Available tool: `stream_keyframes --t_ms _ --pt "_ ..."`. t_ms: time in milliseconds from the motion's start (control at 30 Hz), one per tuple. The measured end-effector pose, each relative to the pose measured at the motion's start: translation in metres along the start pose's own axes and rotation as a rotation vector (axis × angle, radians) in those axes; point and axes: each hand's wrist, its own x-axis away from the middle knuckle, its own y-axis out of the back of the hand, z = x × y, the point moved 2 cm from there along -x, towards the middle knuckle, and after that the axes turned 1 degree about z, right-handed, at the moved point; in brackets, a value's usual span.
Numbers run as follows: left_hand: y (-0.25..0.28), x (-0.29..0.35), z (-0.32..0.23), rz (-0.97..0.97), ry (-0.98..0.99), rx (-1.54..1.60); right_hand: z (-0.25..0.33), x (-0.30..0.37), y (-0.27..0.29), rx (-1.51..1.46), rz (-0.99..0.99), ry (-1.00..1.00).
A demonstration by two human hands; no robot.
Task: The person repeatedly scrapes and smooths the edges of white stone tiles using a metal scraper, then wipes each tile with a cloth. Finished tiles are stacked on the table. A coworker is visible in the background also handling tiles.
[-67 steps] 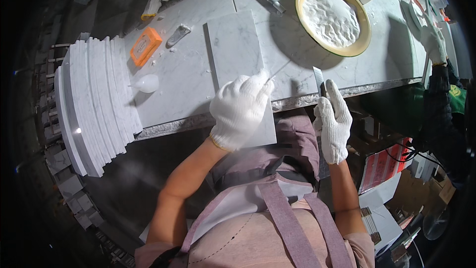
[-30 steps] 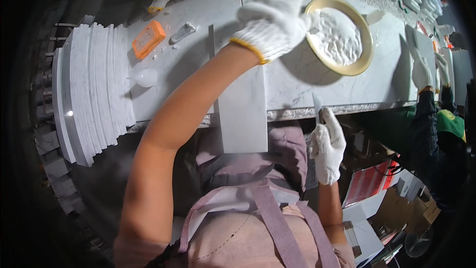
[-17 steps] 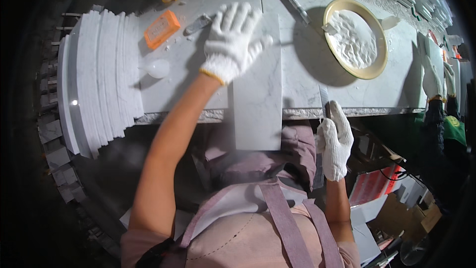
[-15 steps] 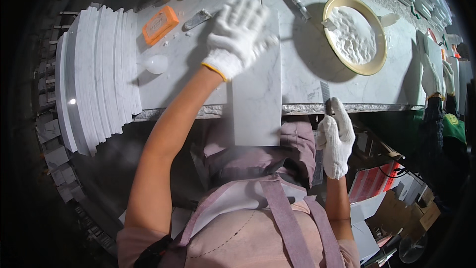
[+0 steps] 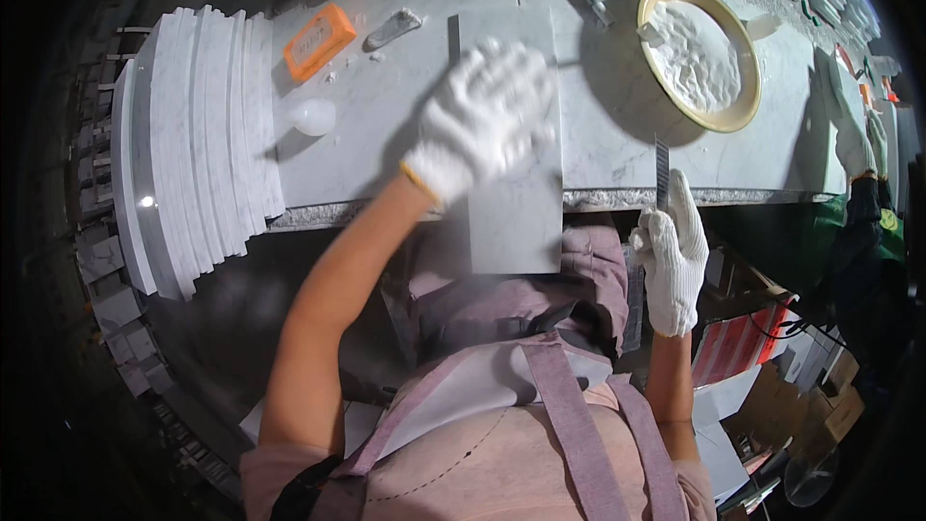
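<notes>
A narrow pale grey stone strip (image 5: 516, 232) lies across the marble worktop (image 5: 608, 169), its near end jutting over the front edge towards my lap. My left hand (image 5: 490, 116), in a white knitted glove with a yellow cuff, rests over the strip with fingers spread, slightly blurred. My right hand (image 5: 673, 256), also gloved, is off the worktop's front edge, to the right of the strip. Between its thumb and fingers it grips a thin flat metal blade (image 5: 663, 174) pointing up; the blade's lower end is hidden by the glove.
A yellow bowl (image 5: 721, 125) of white powder stands at the far right. To the left are an orange block (image 5: 318, 41), a grey lump (image 5: 394, 29), a translucent white bulb (image 5: 313, 117) and stacked stone strips (image 5: 183, 154). Another person's gloved hand (image 5: 853, 140) is at the far right.
My left hand has slid nearer to me along the strip, uncovering its far end. My right hand still holds the blade, now more upright. The whole view has shifted slightly.
</notes>
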Motion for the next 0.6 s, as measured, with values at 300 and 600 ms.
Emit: stream_keyframes --t_ms 300,600 --pt "-0.015 -0.027 0.036 -0.104 0.114 -0.081 -0.021 0.009 -0.003 -0.195 0.077 -0.125" --pt "0.040 0.076 -0.053 0.015 0.079 0.174 -0.026 0.003 -0.001 -0.239 0.135 -0.173"
